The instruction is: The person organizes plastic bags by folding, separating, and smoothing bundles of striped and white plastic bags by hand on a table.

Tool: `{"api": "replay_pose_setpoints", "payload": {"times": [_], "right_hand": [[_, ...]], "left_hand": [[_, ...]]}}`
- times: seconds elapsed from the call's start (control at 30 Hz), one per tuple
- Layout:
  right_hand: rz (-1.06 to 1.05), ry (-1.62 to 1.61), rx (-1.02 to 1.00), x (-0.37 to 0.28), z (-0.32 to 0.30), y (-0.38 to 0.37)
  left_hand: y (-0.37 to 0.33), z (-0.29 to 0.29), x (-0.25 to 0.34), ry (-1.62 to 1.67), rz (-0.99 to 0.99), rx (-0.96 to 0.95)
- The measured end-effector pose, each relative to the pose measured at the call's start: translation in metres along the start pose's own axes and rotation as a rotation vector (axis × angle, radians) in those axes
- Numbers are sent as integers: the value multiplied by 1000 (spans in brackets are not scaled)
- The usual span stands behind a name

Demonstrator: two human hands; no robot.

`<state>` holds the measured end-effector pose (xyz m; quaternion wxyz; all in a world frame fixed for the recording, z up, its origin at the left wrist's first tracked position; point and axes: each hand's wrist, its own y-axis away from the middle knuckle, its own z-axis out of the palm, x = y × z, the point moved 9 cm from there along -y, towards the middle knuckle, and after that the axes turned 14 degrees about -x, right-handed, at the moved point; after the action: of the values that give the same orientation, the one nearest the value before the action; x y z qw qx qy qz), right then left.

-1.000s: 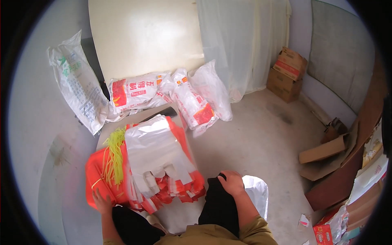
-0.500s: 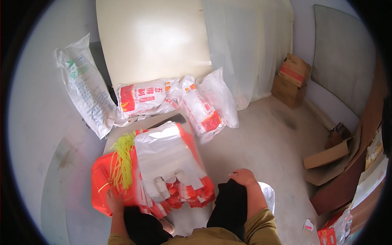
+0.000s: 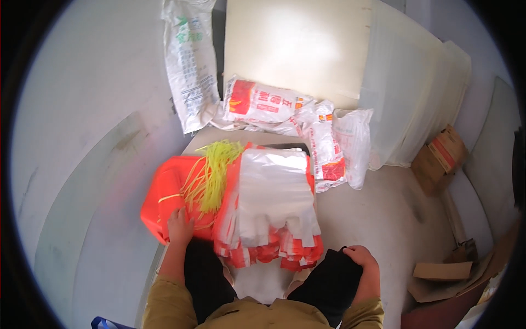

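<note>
My left hand point(image 3: 181, 226) lies at the near edge of a red plastic bundle point(image 3: 174, 183), which a thin yellow strip crosses. Its fingers are extended against the bundle and seem to hold nothing. A heap of thin yellow-green plastic strips point(image 3: 216, 172) rests between the bundle and a stack of clear-and-red plastic bags point(image 3: 273, 189). The bags' handle ends hang toward me, over the near edge. My right hand point(image 3: 362, 256) rests on my right knee, apart from the bags, with its fingers loosely bent over the black trousers and nothing visible in it.
White printed sacks point(image 3: 268, 104) lie behind the bags, and a tall white sack point(image 3: 192, 66) leans at the left wall. A dark flat object point(image 3: 298, 147) shows behind the stack. Cardboard boxes point(image 3: 438, 159) stand at the right, with an open carton point(image 3: 442, 270) nearer.
The view has swung left, so everything sits farther right and higher in the picture. My left hand remains at the red bundle, my right on the knee.
</note>
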<state>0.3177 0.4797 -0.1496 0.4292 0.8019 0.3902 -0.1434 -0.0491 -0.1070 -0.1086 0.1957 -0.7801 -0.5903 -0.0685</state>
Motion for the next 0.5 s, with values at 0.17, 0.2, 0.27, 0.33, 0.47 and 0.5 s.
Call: {"api": "replay_pose_setpoints", "payload": {"times": [0.17, 0.2, 0.27, 0.33, 0.47, 0.5], "right_hand": [[-156, 146, 239, -38, -20, 40], [-155, 152, 234, -33, -21, 39], [-141, 199, 242, -21, -23, 30], [-132, 226, 212, -4, -16, 10], [-49, 317, 169, 27, -2, -45], [2, 360, 150, 15, 5, -47]], "left_hand": [[3, -5, -9, 41, -6, 16], [1, -4, -8, 43, -13, 13], [-1, -5, -5, 57, -1, 11], [-2, -2, -2, 63, -19, -17], [-3, 2, 2, 53, -47, -30], [1, 0, 0, 47, -64, -20]]}}
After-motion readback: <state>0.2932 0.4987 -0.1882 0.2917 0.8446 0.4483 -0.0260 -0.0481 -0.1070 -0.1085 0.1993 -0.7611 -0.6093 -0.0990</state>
